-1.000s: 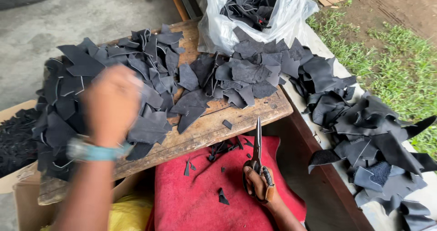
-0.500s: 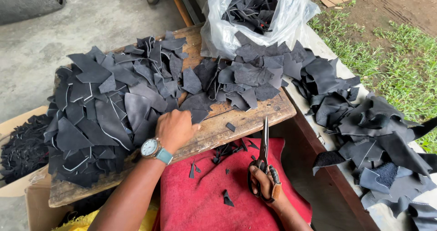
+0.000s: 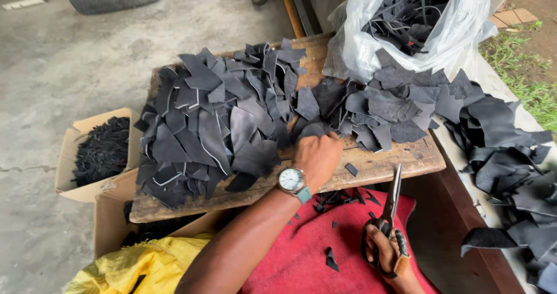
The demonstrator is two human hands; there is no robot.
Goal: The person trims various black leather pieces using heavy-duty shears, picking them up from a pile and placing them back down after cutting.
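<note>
Left hand (image 3: 318, 155) laid on black leather scraps (image 3: 220, 126) on wooden table (image 3: 377, 166), grip curled onto one piece, scissors (image 3: 390, 213) clasped upright in right hand (image 3: 387, 254), red cloth (image 3: 313, 242) below.

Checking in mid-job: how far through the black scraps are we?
Done: a big heap of cut black pieces covers the wooden board, and a cardboard box holds black trimmings. In hand: the left hand reaches into the scraps; the right hand holds scissors. Left: a plastic bag and a pile of scraps at right.
</note>
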